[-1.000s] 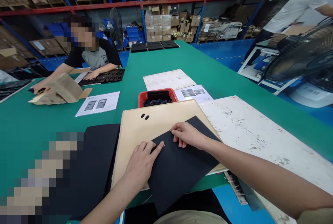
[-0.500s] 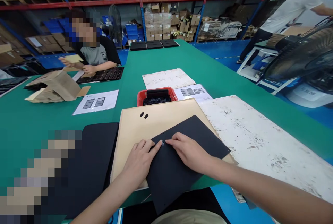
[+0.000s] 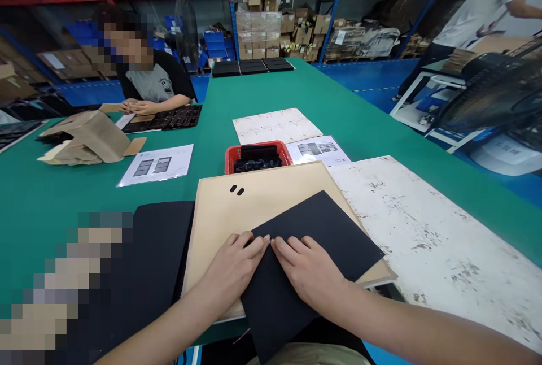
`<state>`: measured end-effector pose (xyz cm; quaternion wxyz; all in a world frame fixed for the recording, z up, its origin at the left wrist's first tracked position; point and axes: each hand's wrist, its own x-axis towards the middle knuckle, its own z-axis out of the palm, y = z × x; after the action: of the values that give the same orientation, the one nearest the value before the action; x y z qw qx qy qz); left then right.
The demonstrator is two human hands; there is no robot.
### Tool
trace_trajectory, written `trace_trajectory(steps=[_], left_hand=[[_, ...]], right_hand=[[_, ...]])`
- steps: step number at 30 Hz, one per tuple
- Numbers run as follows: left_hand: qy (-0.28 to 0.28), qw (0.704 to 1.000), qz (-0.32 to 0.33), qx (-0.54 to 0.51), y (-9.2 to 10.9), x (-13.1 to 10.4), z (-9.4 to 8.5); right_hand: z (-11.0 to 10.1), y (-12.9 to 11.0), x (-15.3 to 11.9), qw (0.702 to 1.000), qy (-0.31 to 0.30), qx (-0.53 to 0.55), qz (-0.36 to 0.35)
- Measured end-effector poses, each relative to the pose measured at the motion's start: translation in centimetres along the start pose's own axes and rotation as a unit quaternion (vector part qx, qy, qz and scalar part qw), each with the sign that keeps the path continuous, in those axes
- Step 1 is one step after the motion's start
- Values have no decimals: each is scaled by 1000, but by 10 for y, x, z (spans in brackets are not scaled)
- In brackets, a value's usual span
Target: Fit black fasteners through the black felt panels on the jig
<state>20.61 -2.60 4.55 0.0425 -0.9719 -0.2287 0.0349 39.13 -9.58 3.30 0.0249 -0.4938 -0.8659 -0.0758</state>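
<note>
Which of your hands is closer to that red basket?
Left, narrowly. The left hand lies almost straight below the red basket; the right hand lies below and off to the right, both flat on the black sheet.

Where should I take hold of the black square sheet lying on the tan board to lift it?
Probably at the black square sheet's near corner, which overhangs the tan board and green table edge toward the person. Come from below and the near side; elsewhere it lies flat, with left hand and right hand pressing on it.
</note>
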Motion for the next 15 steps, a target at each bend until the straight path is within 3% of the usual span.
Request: trace_trajectory(steps=[3, 5, 9, 11, 15], left_hand=[[-2, 1000, -7, -5, 0, 0, -2], [15, 999, -24, -27, 0, -2, 0], [61, 992, -65, -85, 1, -9, 9], [66, 990, -74, -96, 2, -10, 11], [35, 993, -67, -87, 3, -6, 5]], right_hand=[[-6, 8, 2, 999, -19, 29, 8], [-14, 18, 3, 993, -36, 104, 35], [-22, 31, 4, 958, -38, 260, 113], [-19, 28, 3, 962, -27, 247, 110], [-9, 14, 4, 992, -27, 115, 49]])
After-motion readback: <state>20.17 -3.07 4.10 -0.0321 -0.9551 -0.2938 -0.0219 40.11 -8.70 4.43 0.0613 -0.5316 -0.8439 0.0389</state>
